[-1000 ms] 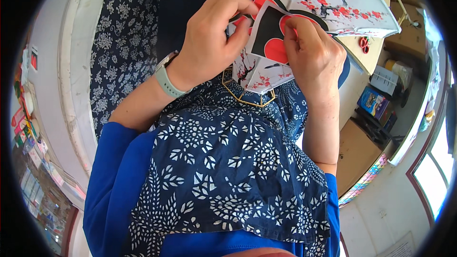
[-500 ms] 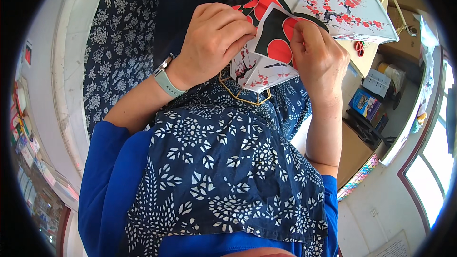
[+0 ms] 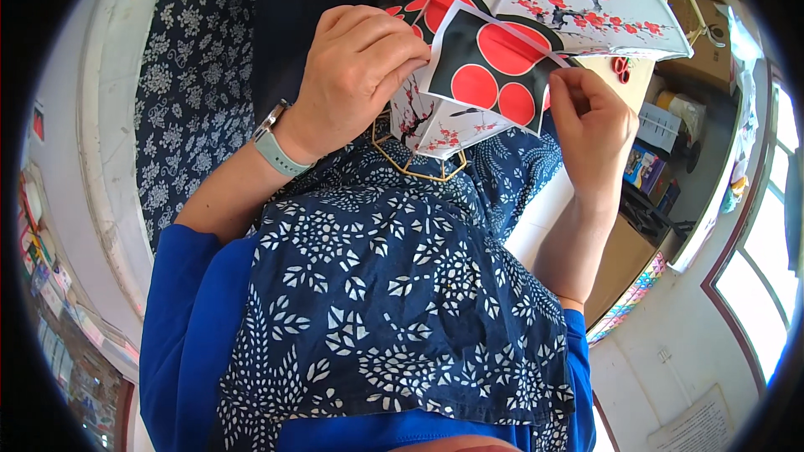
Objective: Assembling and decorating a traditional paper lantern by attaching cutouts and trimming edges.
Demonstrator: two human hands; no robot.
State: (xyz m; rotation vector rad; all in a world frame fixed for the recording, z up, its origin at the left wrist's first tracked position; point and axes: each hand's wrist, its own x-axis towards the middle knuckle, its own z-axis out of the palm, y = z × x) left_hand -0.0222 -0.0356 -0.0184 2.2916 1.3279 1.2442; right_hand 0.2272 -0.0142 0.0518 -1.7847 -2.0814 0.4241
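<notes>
Left hand (image 3: 356, 75) hides the black-and-red paper (image 3: 490, 75) edge it pinches

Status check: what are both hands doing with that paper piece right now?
Left hand presses the black paper with red circles onto the blossom-printed lantern frame. Right hand pinches its white edge strip. Nothing in the way.

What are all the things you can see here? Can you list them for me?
paper panel: one, black with red circles, pinched between both hands
lantern frame: one, white panels with red blossoms, above the hands
scissors: one pair, red handles, on the table at right
apron: one, dark blue with white pattern, over the lap
watch: one, pale green strap, left wrist
left hand: grips the panel's left edge
right hand: pinches the panel's right edge
</notes>
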